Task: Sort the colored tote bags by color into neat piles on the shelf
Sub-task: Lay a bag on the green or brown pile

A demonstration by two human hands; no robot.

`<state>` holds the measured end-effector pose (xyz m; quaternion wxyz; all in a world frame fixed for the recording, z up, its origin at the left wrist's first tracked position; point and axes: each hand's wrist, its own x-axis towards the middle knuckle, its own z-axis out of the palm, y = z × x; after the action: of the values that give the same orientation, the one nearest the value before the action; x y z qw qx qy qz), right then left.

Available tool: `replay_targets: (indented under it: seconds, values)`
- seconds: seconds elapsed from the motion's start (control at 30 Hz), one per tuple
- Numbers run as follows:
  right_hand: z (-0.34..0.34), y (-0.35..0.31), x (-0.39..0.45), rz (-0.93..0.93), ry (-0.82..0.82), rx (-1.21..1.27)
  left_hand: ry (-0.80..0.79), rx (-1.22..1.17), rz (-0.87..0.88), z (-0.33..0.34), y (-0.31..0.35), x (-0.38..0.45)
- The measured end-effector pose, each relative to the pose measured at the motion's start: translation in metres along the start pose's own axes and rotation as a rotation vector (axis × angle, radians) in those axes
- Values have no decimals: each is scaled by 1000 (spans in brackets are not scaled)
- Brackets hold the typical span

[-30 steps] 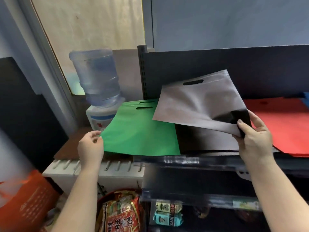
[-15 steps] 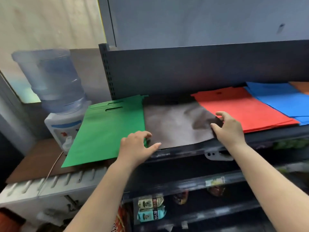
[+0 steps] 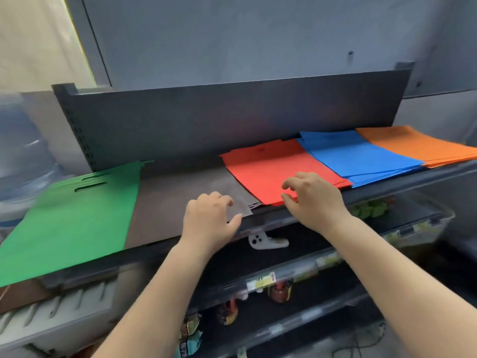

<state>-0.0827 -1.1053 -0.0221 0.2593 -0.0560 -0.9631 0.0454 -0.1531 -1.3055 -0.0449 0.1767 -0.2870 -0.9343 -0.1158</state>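
Your right hand [image 3: 312, 200] has released the grey tote bag [image 3: 180, 202], which was raised one second ago and now lies flat on the shelf [image 3: 387, 184] between the green pile [image 3: 69, 223] and the red pile [image 3: 268, 169]. That hand now hovers over the red pile's front edge. Your left hand [image 3: 209, 220] has moved from the green pile to the grey bag's front right corner.
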Motion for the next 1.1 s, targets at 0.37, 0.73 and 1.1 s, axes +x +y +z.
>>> replay_targets:
  seconds: [0.37, 0.73, 1.1]
  values:
    - [-83, 209, -68, 202, -205, -465, -32, -30, 418, 48, 251, 79]
    - [-126, 365, -137, 526, -303, -617, -55, -44, 748, 95, 438, 142]
    - [-163, 537, -137, 840, -292, -768, 1, -149, 999, 155, 629, 251]
